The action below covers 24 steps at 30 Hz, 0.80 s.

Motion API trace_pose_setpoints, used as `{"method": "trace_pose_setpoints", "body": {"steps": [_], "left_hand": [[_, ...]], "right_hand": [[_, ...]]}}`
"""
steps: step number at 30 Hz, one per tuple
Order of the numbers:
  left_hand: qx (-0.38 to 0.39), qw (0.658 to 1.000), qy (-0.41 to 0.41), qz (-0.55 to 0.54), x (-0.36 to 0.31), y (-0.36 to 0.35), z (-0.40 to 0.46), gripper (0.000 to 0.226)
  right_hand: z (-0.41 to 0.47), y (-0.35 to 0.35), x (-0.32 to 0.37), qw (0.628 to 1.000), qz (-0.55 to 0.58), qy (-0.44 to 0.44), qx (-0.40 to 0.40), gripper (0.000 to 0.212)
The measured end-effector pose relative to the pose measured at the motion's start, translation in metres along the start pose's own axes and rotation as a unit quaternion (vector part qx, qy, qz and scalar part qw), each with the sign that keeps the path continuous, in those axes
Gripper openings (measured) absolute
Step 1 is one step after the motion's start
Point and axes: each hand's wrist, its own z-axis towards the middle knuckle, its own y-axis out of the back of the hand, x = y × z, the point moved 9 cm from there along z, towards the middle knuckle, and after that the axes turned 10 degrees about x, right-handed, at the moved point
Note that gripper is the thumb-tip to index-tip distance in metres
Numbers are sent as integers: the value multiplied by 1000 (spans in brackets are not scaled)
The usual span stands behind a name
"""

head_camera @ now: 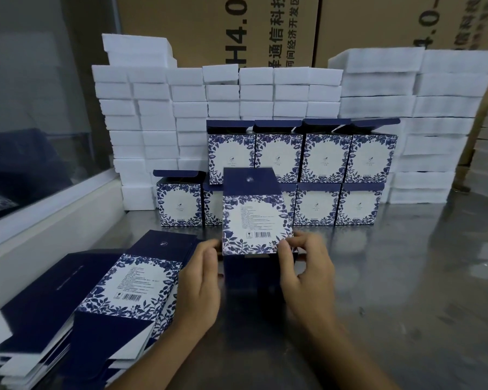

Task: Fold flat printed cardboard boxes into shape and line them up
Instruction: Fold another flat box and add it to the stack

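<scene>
Gripping the half-formed box point(254, 220) at its lower corners, the left hand point(200, 280) and right hand point(304, 271) are holding it upright above the steel table point(406, 277). Flat blanks point(96, 299) are lying stacked just left; folded boxes point(302, 175) are standing lined up beyond, against white foam blocks point(265, 91).

Both hands, left hand point(202, 273) and right hand point(307, 266), on a half-folded printed box point(255, 220) before stacked folded boxes point(302, 175)

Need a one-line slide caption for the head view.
Both hands, left hand and right hand, hold a printed box before two rows of folded boxes.
</scene>
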Motion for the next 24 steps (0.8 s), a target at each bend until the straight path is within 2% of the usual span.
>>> {"method": "trace_pose_setpoints", "body": {"steps": [2, 5, 6, 9, 11, 13, 14, 17, 19, 20, 22, 24], "left_hand": [[-26, 1000, 5, 14, 3, 5, 2, 19], [-25, 999, 33, -4, 9, 4, 4, 7], [-20, 998, 50, -21, 13, 3, 4, 16], [5, 995, 80, -52, 22, -3, 4, 59], [36, 992, 101, -72, 26, -12, 4, 80], [43, 987, 125, -89, 30, -15, 2, 91], [35, 986, 131, -93, 30, -13, 1, 93], [26, 986, 129, -101, 28, -6, 3, 83], [46, 979, 122, -156, 23, -9, 5, 65], [60, 973, 124, -185, 21, -11, 5, 59], [83, 964, 119, -222, 13, -15, 7, 50], [100, 959, 120, -237, 11, -18, 8, 51]], "right_hand": [[0, -3, -2, 1000, 13, 5, 13, 4], [0, -10, -9, 999, 30, -10, 37, 25], [-1, -11, -11, 998, 29, -22, 44, 29], [-3, -10, -20, 996, 13, -65, 52, 35], [-5, -11, -26, 994, 8, -95, 58, 28], [-7, -14, -28, 989, 14, -126, 75, 22], [-7, -17, -30, 985, 24, -146, 87, 32], [-9, -24, -33, 976, 61, -171, 121, 71], [-8, -30, -29, 968, 126, -163, 146, 82], [-8, -34, -27, 960, 170, -155, 159, 80], [-8, -38, -26, 944, 242, -152, 166, 62], [-8, -39, -31, 929, 285, -175, 157, 44]]}}
